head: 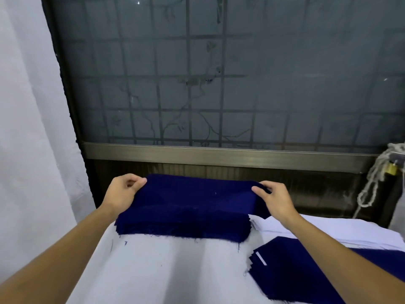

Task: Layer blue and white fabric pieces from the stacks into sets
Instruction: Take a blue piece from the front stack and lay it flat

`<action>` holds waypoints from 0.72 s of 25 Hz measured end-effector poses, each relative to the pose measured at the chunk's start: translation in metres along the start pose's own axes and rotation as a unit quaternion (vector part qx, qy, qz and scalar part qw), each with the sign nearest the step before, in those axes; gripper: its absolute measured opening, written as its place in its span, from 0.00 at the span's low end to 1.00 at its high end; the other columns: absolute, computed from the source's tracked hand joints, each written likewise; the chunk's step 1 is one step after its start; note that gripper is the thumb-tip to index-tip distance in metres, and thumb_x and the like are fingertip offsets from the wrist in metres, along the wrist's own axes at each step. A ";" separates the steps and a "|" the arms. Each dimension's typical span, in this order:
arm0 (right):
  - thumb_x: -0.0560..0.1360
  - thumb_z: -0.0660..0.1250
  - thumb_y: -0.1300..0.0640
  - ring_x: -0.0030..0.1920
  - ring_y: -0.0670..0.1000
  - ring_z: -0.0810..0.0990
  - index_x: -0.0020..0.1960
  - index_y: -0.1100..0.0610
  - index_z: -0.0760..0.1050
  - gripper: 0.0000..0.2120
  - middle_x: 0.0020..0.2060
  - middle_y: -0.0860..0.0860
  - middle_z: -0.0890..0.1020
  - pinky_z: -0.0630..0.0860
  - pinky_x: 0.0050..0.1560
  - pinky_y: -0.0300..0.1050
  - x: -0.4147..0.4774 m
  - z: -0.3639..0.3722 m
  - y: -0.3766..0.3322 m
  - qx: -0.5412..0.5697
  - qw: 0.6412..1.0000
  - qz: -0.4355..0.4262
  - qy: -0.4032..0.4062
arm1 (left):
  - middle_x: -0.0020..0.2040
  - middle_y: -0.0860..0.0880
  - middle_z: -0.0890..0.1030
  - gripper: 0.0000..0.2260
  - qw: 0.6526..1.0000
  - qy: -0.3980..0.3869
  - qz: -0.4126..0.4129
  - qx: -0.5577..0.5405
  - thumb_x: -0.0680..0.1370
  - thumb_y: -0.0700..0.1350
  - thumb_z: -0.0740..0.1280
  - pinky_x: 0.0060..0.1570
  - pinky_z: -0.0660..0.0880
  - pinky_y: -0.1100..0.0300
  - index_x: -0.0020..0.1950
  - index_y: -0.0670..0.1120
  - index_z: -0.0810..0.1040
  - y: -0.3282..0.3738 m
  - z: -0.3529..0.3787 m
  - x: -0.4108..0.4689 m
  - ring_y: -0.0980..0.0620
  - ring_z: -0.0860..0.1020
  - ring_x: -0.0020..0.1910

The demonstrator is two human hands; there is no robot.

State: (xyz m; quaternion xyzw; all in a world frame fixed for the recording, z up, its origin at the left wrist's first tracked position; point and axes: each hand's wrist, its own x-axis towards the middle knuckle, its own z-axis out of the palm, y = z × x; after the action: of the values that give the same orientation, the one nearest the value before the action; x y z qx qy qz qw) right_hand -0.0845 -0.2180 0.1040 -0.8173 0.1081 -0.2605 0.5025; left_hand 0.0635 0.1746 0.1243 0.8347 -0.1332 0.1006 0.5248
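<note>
A thick stack of dark blue fabric pieces [184,218] lies on the white-covered table [166,268], close to the window. My left hand [122,190] pinches the far left corner of the top blue piece [197,191]. My right hand [274,197] pinches its far right corner, and the piece is lifted slightly at the back. To the right lies a stack of white fabric pieces [328,229]. In front of that stack sits a layered pile with blue on top [291,268], a sliver of white showing at its edge.
A large window with a metal grille [219,80] stands right behind the table. A white curtain [28,128] hangs at the left. At the far right a knotted white rope [372,178] and a brass padlock [391,168] hang by the frame.
</note>
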 end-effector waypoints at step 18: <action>0.80 0.68 0.51 0.43 0.48 0.86 0.45 0.54 0.84 0.11 0.42 0.47 0.87 0.83 0.51 0.53 -0.214 -0.103 0.071 -0.083 0.985 0.108 -0.101 | 0.42 0.53 0.85 0.09 0.991 -0.098 -0.035 0.080 0.84 0.47 0.65 0.40 0.73 0.62 0.46 0.48 0.82 -0.039 0.072 -0.209 0.54 0.82 0.44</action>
State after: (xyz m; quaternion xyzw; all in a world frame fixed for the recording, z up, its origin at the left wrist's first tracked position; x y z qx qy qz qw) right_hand -0.3134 -0.2363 0.0113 -0.8618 0.1663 -0.1109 0.4662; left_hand -0.1190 0.1503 -0.0037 0.8841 -0.1466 0.0103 0.4436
